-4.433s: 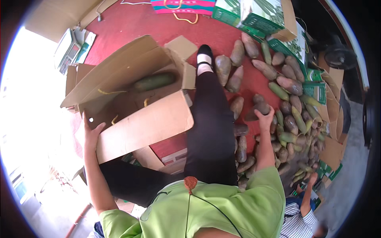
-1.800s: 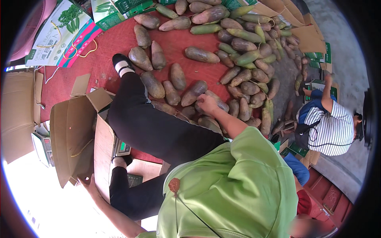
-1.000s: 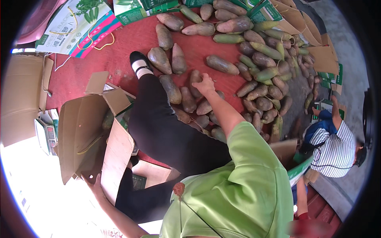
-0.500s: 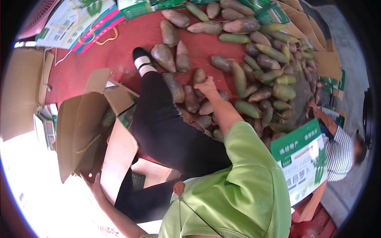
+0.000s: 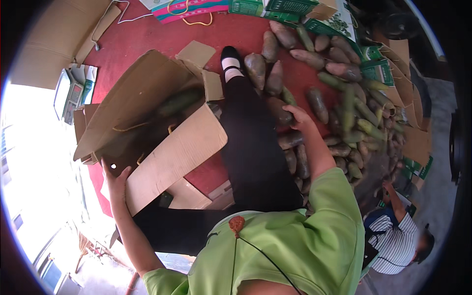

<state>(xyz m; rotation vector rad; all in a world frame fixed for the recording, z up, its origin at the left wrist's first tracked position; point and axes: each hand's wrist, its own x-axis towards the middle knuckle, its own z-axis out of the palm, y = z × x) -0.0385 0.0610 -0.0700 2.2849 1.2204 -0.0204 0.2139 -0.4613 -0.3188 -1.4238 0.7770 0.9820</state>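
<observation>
Between my legs stands an open cardboard box (image 5: 172, 156), its flaps spread. A green radish (image 5: 181, 101) lies in its shadowed inside, beside yellow cord handles. My left hand (image 5: 116, 184) grips the box's near edge, by a round hole. On the right, my right hand (image 5: 301, 119) is closed around a thick reddish-brown radish (image 5: 278, 111), just beside my trouser leg; the leg hides part of it. Around that hand lie more radishes: a dark one (image 5: 291, 140) just below it and a purplish one (image 5: 318, 104) to its right.
A large heap of green and purplish radishes (image 5: 366, 115) covers the right of the red mat (image 5: 147, 37). Printed cartons (image 5: 270, 7) line the far edge. A scale (image 5: 73, 96) stands at left. A person in a striped shirt (image 5: 396, 246) works at lower right.
The view has turned, so box and heap appear shifted. My right hand has drawn back toward my leg with the radish. The printed carton held at my right is out of sight.
</observation>
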